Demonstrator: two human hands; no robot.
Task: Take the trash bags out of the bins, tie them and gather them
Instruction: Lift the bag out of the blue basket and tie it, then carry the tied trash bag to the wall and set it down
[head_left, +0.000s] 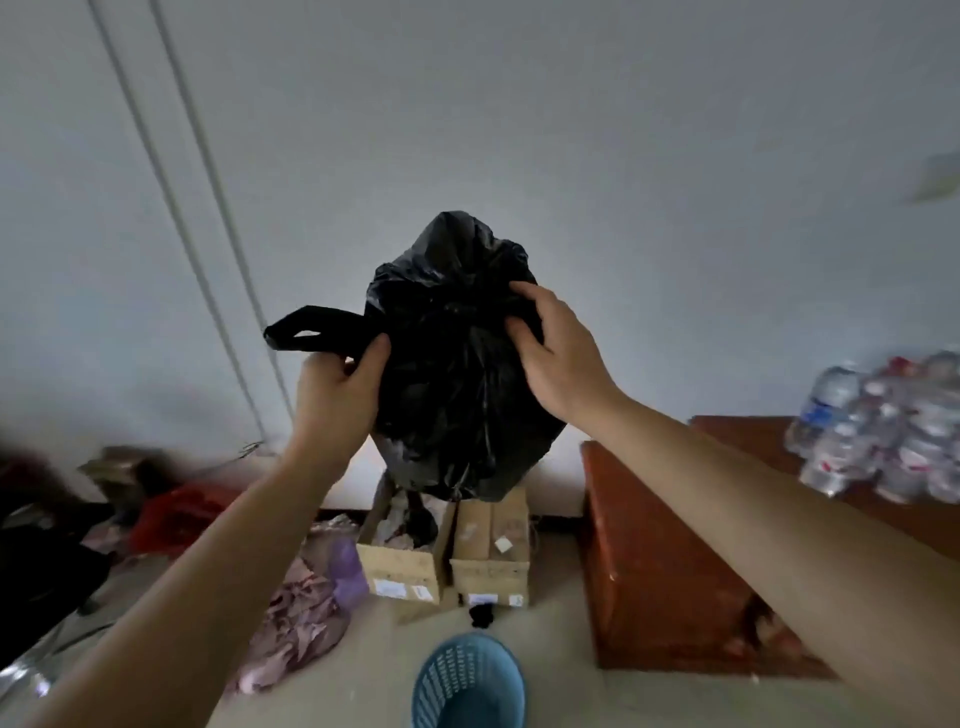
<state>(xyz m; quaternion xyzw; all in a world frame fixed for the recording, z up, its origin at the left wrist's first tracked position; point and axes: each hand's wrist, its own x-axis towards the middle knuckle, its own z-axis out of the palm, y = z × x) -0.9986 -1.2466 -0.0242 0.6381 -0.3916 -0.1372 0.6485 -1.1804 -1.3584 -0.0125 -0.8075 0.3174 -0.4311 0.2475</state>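
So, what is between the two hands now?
The black trash bag, in the head view: the left hand grips its handle, the right hand pinches its side.

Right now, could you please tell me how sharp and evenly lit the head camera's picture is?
In the head view the light is dim and flat, so the black trash bag shows little detail; in its centre the left hand and right hand are fairly sharp; at its edges the water bottles and red clutter smear; the wall strips lean from wide-angle distortion.

Cardboard boxes (447, 564) below bag (452, 374), cabinet (660, 561) right
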